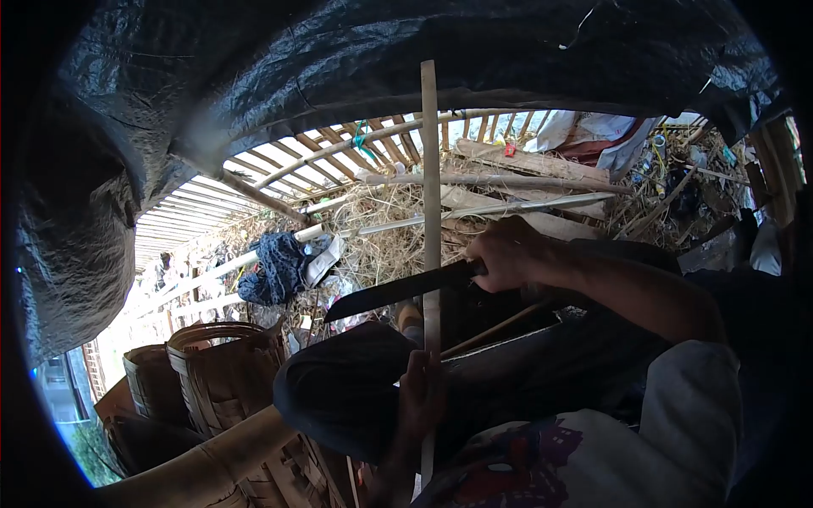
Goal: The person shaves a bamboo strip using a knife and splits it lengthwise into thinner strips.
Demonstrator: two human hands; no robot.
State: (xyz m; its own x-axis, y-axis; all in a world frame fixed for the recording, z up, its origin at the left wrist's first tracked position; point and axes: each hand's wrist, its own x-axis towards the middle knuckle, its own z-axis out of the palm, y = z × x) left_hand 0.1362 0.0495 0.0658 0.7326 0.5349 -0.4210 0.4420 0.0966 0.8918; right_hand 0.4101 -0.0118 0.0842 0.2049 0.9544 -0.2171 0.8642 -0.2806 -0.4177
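Observation:
A long pale bamboo strip (431, 186) stands nearly upright through the middle of the view. Low on it, in shadow between my knees, my left hand (419, 389) is closed round the strip. My right hand (506, 254) is wrapped round the handle of a large dark knife (389, 294). The blade points left and crosses the strip above my left hand; whether its edge touches the strip I cannot tell.
Woven bamboo baskets (222, 334) stand at the lower left beside a thick bamboo pole (212, 461). A dark blue cloth bundle (275, 269) lies ahead, near straw and litter. Behind runs a slatted bamboo fence (313, 157). Black plastic sheeting (356, 59) hangs overhead.

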